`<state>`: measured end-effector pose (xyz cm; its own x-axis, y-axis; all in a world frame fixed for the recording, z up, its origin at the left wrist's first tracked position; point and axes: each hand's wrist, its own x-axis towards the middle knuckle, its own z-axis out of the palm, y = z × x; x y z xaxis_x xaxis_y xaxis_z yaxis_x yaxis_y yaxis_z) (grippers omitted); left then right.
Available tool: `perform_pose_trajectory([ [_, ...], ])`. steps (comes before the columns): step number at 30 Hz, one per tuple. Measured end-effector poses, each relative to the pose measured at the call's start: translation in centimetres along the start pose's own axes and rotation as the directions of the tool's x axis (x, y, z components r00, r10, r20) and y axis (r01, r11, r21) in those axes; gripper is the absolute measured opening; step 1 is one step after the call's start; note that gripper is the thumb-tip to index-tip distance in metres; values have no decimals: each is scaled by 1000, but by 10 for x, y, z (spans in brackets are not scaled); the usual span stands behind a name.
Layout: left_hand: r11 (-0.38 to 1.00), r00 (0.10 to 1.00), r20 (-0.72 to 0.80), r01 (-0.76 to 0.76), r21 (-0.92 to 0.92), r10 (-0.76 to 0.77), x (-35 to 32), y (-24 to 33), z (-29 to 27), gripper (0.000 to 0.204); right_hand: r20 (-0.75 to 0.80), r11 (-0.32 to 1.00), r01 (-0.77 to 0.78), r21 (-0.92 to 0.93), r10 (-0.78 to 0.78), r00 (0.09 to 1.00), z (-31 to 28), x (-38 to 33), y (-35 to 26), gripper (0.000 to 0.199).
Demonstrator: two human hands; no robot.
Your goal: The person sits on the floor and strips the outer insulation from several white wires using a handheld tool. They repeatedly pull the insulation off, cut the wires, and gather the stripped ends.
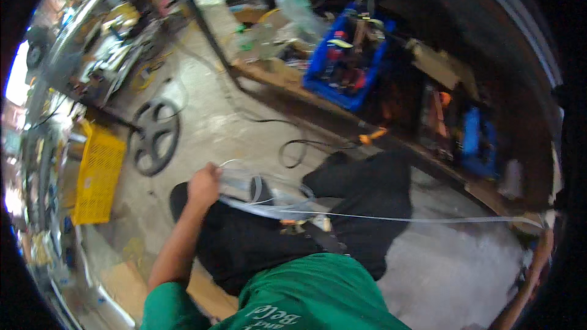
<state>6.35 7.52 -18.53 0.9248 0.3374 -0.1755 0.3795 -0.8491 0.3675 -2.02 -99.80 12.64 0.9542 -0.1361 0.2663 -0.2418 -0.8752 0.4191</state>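
A loose coil of thin white cord (275,212) lies across my lap, over my dark trousers. My left hand (205,184) is closed on the coil's left side, and a few loops stand out beside the fingers. One length of the cord runs straight to the right, stretched across my knee to the far right rim. There my right hand (548,225), with the arm held well out to the side, seems closed on that length. Its fingers are small and blurred near the picture's edge.
A blue crate (315,73) of tools stands on a low wooden shelf ahead. An orange-handled tool (373,136) and a black cable (293,153) are below it. A yellow basket (101,171) and a black wheel-like base (156,137) stand left. Cardboard (125,293) lies on the floor.
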Motion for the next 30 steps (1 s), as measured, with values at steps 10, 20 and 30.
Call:
perform_pose_trajectory([
  [10,542,608,229,-399,-740,760,-63,287,2,55,-334,939,-86,332,202,921,-126,44,-261,21],
  [20,-200,90,-581,-887,-416,809,-108,506,-84,53,-452,981,185,-52,-188,872,-226,31,-323,18],
  [30,-34,-289,229,-687,-726,930,-89,595,-172,45,-441,918,354,-178,-396,806,-295,26,-336,21],
])
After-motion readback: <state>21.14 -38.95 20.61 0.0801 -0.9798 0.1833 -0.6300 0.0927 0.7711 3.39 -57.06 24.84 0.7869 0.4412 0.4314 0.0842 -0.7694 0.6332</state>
